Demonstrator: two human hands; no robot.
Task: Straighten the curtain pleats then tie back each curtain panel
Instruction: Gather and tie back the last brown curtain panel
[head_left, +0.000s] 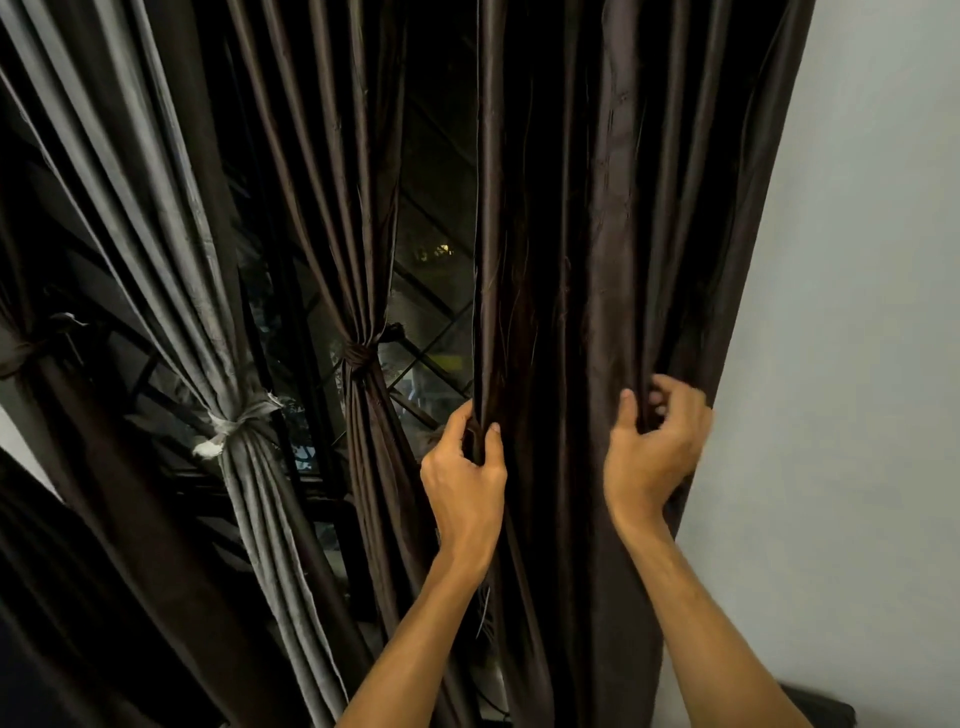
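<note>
Gathering untied dark panel (597, 260): left hand (465, 467) pinches its left edge, right hand (654, 441) grips right-edge folds, likely to bunch pleats.

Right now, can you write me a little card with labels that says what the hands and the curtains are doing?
left hand: grips the left edge of the loose brown panel
right hand: grips folds near that panel's right side
loose brown panel: hangs untied, next to the white wall
tied brown panel: bunched by a brown tie
grey panel: bunched by a pale tie
behind: dark window with bars
left to do: tie back the loose brown panel
</note>
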